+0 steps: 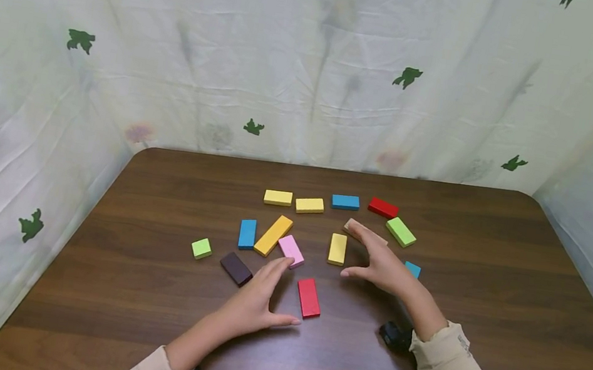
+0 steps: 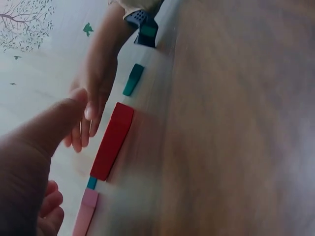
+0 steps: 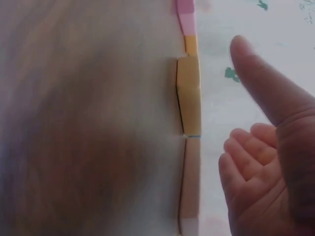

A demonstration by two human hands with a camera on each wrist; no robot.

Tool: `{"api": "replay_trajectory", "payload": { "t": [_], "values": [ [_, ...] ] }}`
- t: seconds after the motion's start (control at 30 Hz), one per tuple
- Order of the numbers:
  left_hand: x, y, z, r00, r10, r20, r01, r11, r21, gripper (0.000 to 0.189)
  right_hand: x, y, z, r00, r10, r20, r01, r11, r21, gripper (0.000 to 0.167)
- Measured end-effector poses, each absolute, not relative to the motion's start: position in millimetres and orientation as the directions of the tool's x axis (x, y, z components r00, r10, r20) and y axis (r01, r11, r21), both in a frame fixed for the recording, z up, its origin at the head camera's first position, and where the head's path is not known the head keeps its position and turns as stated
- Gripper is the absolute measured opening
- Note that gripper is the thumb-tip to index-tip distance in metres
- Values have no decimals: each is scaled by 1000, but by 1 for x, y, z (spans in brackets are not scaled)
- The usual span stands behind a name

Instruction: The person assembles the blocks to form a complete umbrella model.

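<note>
My left hand (image 1: 254,302) is held over the table with thumb and fingers spread apart, holding nothing. Its fingertips overlap the lower end of a pink block (image 1: 291,251) in the head view, and a red block (image 1: 309,298) lies just right of it. A dark block (image 1: 236,269) is close on its other side. My right hand (image 1: 384,270) is also empty, its thumb apart from the fingers. Beneath those fingers lies a beige block (image 3: 191,182), partly hidden in the head view. An upright-lying yellow block (image 1: 337,249) sits left of the right thumb.
Farther back lie two yellow blocks (image 1: 278,198), a blue block (image 1: 345,202), a dark red block (image 1: 383,208) and a green block (image 1: 400,232). To the left are an orange block (image 1: 273,235), another blue block (image 1: 247,234) and a small green block (image 1: 201,249). A blue block (image 1: 412,269) shows behind the right wrist.
</note>
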State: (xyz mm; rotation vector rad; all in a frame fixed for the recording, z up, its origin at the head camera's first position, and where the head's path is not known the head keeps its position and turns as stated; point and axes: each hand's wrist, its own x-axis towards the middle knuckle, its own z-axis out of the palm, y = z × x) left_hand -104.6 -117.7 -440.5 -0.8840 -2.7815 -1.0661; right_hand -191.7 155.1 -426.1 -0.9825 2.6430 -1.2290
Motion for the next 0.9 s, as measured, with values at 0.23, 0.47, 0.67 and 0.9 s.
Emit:
{"api": "replay_trajectory", "payload": {
  "t": [0.23,0.47,0.67,0.9],
  "values": [
    [-104,-112,-446,-855,490,170,480,626,614,96,-193,153,-436,-804,-558,205,-514,480,-711,85],
    [-105,-109,-450,-868,481,122,443,641,627,93,-194,151,-443,-833,-531,155,-461,513,-724,87],
    [-104,-105,-453,-869,483,110,448,671,591,87,-195,149,-448,-854,-506,116,-415,529,-740,84],
    [-104,-99,-454,-862,488,135,473,682,557,75,-197,148,-453,-868,-481,123,-412,558,-720,76]
  ]
}}
